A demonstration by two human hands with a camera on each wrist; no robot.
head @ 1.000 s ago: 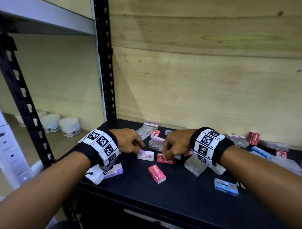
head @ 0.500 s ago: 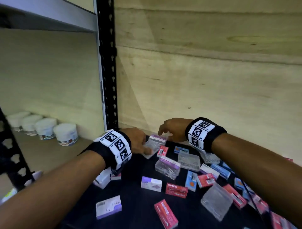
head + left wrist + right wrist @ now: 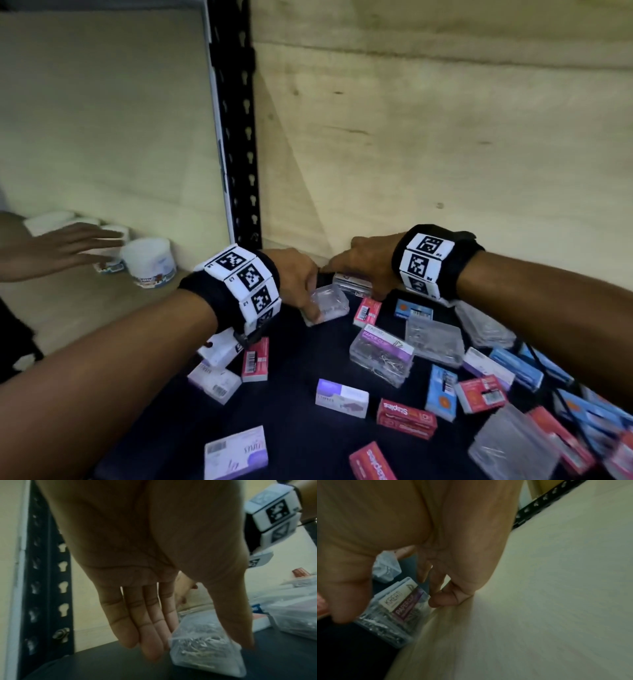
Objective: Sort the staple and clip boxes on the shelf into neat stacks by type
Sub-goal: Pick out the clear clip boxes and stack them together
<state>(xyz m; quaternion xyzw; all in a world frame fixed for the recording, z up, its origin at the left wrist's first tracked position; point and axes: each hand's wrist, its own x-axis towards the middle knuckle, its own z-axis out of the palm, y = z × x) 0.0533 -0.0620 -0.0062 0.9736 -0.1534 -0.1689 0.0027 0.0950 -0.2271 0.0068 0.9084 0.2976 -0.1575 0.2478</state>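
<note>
Staple and clip boxes lie scattered over the black shelf (image 3: 294, 363). At the back left, my left hand (image 3: 308, 298) (image 3: 197, 645) pinches a clear plastic clip box (image 3: 327, 305) (image 3: 205, 650) between thumb and straight fingers. Just right of it, against the wooden back wall, my right hand (image 3: 359, 281) (image 3: 390, 609) curls its thumb and fingers round a clear paper clip box with a purple label (image 3: 351, 284) (image 3: 399, 608). Loose on the shelf are red staples boxes (image 3: 406, 418), purple-white boxes (image 3: 342, 398), blue boxes (image 3: 442, 392) and more clear clip boxes (image 3: 435, 339).
A black perforated upright (image 3: 239, 137) stands at the shelf's back left corner. On the neighbouring wooden shelf stand white tubs (image 3: 149, 262), with another person's hand (image 3: 65, 246) reaching over them. The wooden back wall (image 3: 445, 154) lies right behind my right hand.
Both hands moved from the shelf's front to its back. The left took hold of the clear clip box, the right closed on the labelled one. Another person's hand appeared at the left.
</note>
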